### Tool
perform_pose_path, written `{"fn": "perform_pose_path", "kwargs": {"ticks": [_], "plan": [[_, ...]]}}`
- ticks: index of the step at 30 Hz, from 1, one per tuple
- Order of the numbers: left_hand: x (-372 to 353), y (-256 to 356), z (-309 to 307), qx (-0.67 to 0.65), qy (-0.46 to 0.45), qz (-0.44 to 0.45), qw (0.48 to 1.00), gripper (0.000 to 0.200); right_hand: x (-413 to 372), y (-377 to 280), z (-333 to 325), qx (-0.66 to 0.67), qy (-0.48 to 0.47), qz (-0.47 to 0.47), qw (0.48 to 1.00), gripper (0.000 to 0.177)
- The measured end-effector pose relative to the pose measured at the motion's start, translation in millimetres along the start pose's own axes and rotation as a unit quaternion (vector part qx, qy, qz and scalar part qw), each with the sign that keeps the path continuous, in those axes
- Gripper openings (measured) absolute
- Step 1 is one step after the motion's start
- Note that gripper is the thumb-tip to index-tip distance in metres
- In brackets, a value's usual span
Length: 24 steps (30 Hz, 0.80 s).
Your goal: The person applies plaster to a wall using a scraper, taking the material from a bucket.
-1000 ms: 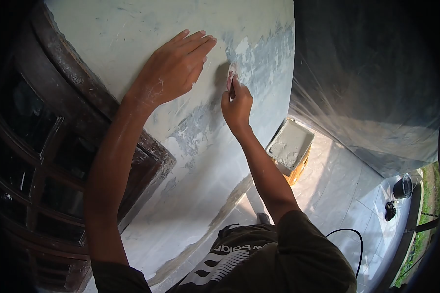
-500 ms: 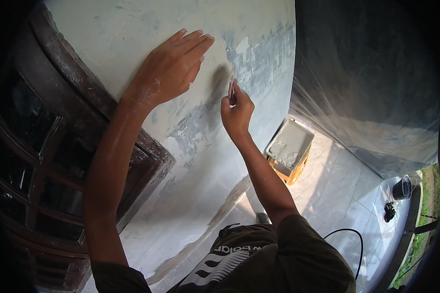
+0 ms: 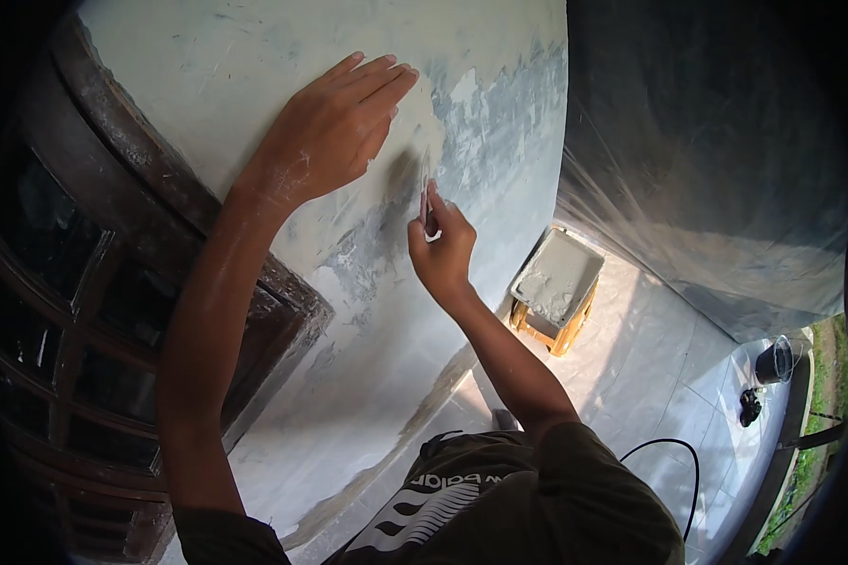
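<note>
My left hand (image 3: 334,127) rests on the wall (image 3: 509,169), fingers stretched out and pointing up and right, with whitish smears on the wrist. Lower and to the right, my right hand (image 3: 446,252) pinches a thin putty knife (image 3: 424,195), seen almost edge-on against the wall. Its blade is hard to make out. Around it, the wall is patchy, with cream filler beside grey, scraped-looking areas. A shadow falls on the wall just left of the knife.
Dark wooden door or window joinery (image 3: 146,155) with panes stands at left. A tray (image 3: 600,273) of pale paste sits on a wooden stool (image 3: 567,337). Clear plastic sheeting (image 3: 688,217) hangs at right. A black bucket (image 3: 774,363) and a dark cable (image 3: 695,471) are on the tiled floor.
My right hand has moved down and slightly left along the wall with the putty knife. My left hand stays in nearly the same spot.
</note>
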<state>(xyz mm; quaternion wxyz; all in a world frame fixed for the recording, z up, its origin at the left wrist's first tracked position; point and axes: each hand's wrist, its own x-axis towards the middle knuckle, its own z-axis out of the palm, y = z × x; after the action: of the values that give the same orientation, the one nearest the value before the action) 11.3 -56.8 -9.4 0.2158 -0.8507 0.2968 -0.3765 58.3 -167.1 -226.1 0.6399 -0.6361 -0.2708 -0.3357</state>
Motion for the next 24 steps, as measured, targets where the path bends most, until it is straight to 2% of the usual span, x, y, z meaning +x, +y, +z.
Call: {"fn": "perform_pose_path", "kwargs": {"ticks": [3, 4, 8, 11, 13, 14, 15, 18, 20, 24], "plan": [[3, -1, 0, 0.012, 0.002, 0.005, 1.000, 0.039, 52, 36, 10, -0.079, 0.046, -0.031, 0.995, 0.049], [4, 0, 0, 0.013, 0.001, 0.003, 1.000, 0.039, 59, 40, 14, -0.102, 0.010, -0.036, 0.994, 0.048], [9, 1, -1, 0.009, 0.002, 0.007, 1.000, 0.039, 14, 25, 39, -0.084, -0.048, -0.027, 0.995, 0.050], [8, 1, -2, 0.005, -0.004, 0.008, 1.000, 0.040, -49, -1, 34, -0.019, -0.084, -0.043, 0.995, 0.052], [5, -1, -2, 0.004, -0.005, 0.011, 1.000, 0.040, -59, -21, 18, 0.007, -0.094, -0.043, 0.995, 0.053], [5, -2, -2, 0.003, -0.006, 0.011, 1.000, 0.040, -57, -28, 9, 0.031, -0.104, -0.045, 0.993, 0.053], [3, -2, -3, 0.001, -0.008, 0.006, 1.000, 0.040, -42, -25, 7, 0.016, -0.068, -0.072, 0.995, 0.053], [-3, -6, -1, 0.003, -0.007, 0.001, 1.000, 0.039, 22, -16, 0, -0.027, -0.024, -0.012, 0.999, 0.047], [-3, -7, 0, 0.010, -0.001, 0.002, 1.000, 0.038, 53, 5, 12, -0.070, -0.007, -0.030, 0.997, 0.047], [1, -4, -3, 0.005, 0.005, 0.007, 1.000, 0.038, 25, 15, 38, -0.128, -0.041, -0.051, 0.990, 0.045]]}}
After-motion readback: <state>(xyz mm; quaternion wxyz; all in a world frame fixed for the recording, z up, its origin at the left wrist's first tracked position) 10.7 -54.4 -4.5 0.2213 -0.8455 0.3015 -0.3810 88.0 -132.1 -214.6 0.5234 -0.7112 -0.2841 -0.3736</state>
